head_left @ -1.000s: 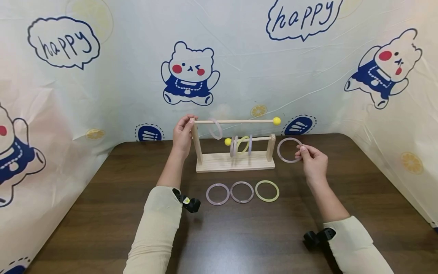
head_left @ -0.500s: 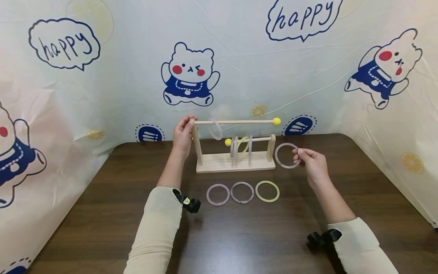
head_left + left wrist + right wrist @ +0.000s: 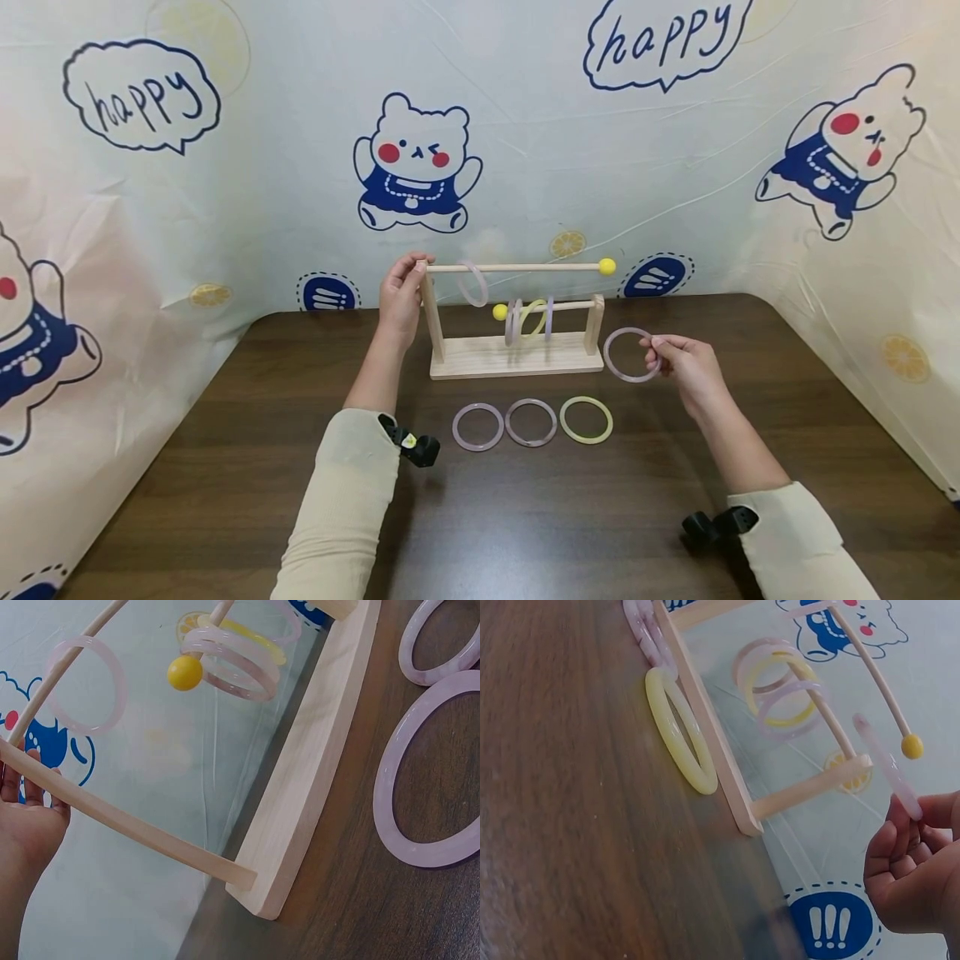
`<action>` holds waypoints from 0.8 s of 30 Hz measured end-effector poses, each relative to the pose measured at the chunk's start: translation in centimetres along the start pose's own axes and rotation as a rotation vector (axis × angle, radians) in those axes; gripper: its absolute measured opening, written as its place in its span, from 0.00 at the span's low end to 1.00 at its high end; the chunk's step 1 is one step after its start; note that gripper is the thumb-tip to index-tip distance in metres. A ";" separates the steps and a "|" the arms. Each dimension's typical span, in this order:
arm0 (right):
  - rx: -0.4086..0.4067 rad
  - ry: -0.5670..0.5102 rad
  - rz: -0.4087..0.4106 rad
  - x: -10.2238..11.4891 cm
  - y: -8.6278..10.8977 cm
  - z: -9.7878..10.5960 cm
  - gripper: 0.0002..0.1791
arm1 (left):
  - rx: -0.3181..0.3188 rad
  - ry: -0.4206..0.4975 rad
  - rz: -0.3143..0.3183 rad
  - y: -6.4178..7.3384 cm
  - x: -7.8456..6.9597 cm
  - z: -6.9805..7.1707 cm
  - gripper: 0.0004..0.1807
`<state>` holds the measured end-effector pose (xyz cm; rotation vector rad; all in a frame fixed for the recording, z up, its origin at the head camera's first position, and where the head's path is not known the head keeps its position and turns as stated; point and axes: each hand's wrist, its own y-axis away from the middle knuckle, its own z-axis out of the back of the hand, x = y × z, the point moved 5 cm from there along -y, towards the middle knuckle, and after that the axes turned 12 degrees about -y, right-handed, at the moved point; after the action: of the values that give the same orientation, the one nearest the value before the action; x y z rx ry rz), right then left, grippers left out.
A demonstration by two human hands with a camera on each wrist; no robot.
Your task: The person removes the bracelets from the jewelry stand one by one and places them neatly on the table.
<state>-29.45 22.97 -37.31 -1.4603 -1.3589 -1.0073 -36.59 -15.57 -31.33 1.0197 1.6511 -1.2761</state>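
Note:
My left hand [image 3: 401,302] grips the top of the tall left post of a wooden bangle stand [image 3: 517,367]; its fingers show behind the post in the left wrist view. My right hand [image 3: 688,371] pinches a translucent lilac bangle [image 3: 609,367] by its edge, just right of the stand's short post. One pale pink bangle [image 3: 120,690] hangs on the upper rod [image 3: 540,267], near its left end. On the lower rod [image 3: 840,735] hang several bangles, among them a yellow bangle [image 3: 810,712] and a purple bangle [image 3: 550,317]. Both rods end in yellow balls.
Before the stand, two lilac bangles [image 3: 477,450] [image 3: 531,444] and a yellow-green bangle [image 3: 586,440] lie in a row on the dark wooden table [image 3: 525,525]. Behind the table hangs a printed cloth [image 3: 540,158] with cartoon bears.
My right hand has come down and slightly toward me with the lilac bangle, beside the stand's right end. The left hand and the stand stay where they were.

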 end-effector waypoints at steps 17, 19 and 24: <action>0.097 0.208 -0.068 -0.3 0.0 0.9 0.11 | 0.003 -0.002 0.007 -0.1 0.0 0.1 0.07; 0.117 0.250 -0.076 -0.4 0.0 1.0 0.11 | 0.003 0.002 0.006 -0.1 0.0 0.1 0.07; 0.175 0.355 -0.133 -0.7 0.0 1.2 0.14 | 0.001 0.002 0.009 0.0 0.0 0.0 0.08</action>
<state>-29.47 23.93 -38.33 -1.0159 -1.2590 -1.1399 -36.61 -15.60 -31.35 1.0283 1.6460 -1.2705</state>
